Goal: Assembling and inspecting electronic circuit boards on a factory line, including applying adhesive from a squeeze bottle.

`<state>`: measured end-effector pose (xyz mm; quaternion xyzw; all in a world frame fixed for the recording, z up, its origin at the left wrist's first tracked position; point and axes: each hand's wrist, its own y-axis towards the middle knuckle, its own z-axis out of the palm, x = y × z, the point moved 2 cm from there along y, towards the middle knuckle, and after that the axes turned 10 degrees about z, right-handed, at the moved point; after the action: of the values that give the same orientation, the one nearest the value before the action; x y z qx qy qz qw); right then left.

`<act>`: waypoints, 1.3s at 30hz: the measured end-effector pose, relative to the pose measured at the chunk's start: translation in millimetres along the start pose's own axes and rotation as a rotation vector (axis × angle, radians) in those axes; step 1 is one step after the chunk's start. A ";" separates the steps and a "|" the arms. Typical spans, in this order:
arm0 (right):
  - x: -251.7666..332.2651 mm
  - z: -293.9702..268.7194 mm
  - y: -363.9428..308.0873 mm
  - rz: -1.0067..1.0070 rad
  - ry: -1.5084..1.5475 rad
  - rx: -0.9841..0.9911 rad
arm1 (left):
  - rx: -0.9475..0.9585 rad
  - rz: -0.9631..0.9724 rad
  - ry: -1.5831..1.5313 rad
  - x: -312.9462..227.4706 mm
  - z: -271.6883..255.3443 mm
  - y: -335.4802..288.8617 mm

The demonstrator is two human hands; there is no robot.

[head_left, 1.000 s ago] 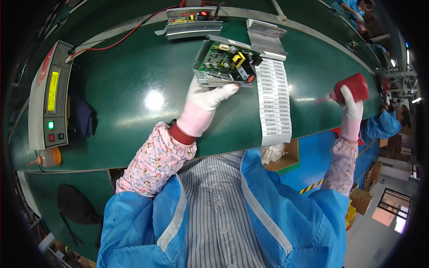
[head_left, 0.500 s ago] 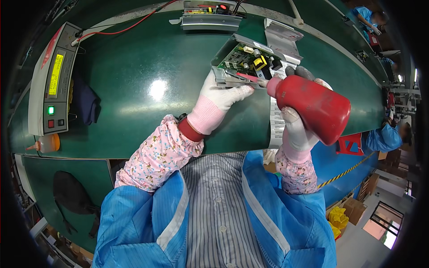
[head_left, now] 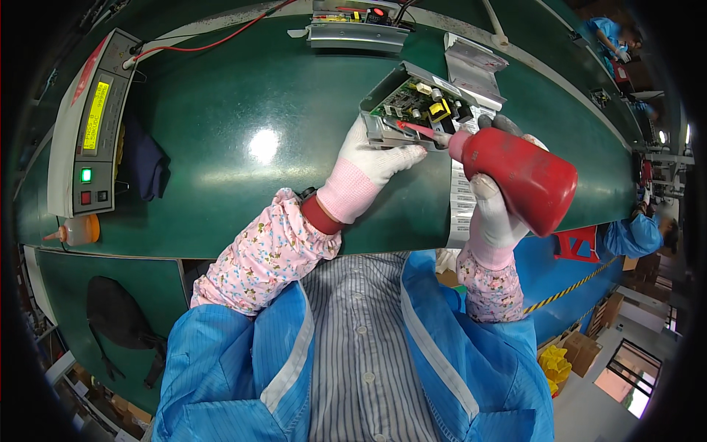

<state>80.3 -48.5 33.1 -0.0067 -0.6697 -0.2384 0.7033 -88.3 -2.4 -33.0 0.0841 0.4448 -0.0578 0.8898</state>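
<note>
My left hand (head_left: 368,162), in a white glove with a pink cuff, grips the near left end of a power supply unit (head_left: 412,103). That unit is a green circuit board with a yellow transformer, set in an open metal housing and tilted toward me. In my right hand (head_left: 492,210), also gloved, lies a red squeeze bottle (head_left: 521,177), tipped so its pink nozzle points left. The nozzle's tip is over the near edge of the board; whether it touches cannot be made out. Fingers of the right hand wrap round the bottle's far side.
A tester (head_left: 92,132) with a lit yellow display stands at the left, a small orange-based bottle (head_left: 79,230) below it. Another unit (head_left: 357,37) and a bent metal cover (head_left: 475,70) lie at the back. A label sheet (head_left: 462,199) is under my right hand.
The held unit and my left hand appear slightly farther right in the picture. The bottle's nozzle tip has shifted a little along the board's near edge. Both grips stay the same.
</note>
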 end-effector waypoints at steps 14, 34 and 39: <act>13.7 -49.0 21.4 0.604 1.649 0.022 | -0.018 0.012 -0.134 4.0 -0.1 5.1; -11.5 -36.4 -8.5 0.008 0.001 -0.057 | -0.051 -0.074 -0.336 1.7 7.5 9.8; -17.0 -37.4 -7.7 0.020 0.014 -0.082 | -0.042 -0.098 -0.308 1.3 5.6 11.4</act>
<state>113.0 -62.1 10.8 -0.0402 -0.6544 -0.2587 0.7094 -81.2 7.6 -29.6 0.0340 0.3077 -0.1039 0.9452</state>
